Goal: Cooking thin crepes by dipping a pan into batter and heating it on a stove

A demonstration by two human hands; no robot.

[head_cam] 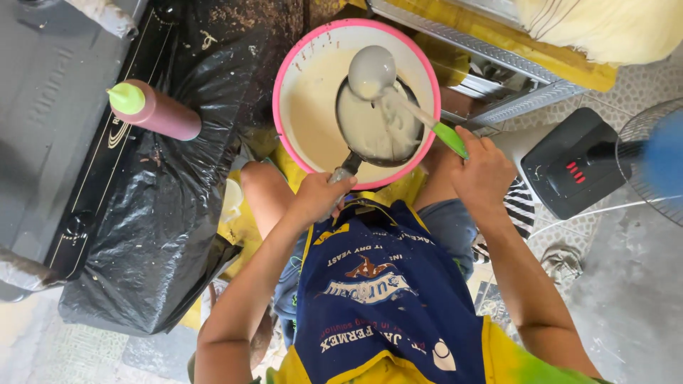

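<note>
While the left hand (pixel 318 198) grips the pan (pixel 376 128), the right hand (pixel 484 169) clasps the ladle (pixel 371 71), spreading batter; next needs steady tilting.

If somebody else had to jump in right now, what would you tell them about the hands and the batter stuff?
Left hand: gripping the handle of a small dark pan, held over the pink-rimmed basin.
Right hand: holding the green handle of a ladle, its bowl tipped above the pan.
Things: pale batter fills the basin; the pan is already coated with batter, and some runs off the ladle.
Done: batter is in the pan.
Left: pan and ladle are both still over the basin.
Nearby: a squeeze bottle with a green cap lies on the black plastic sheet at left.
</note>
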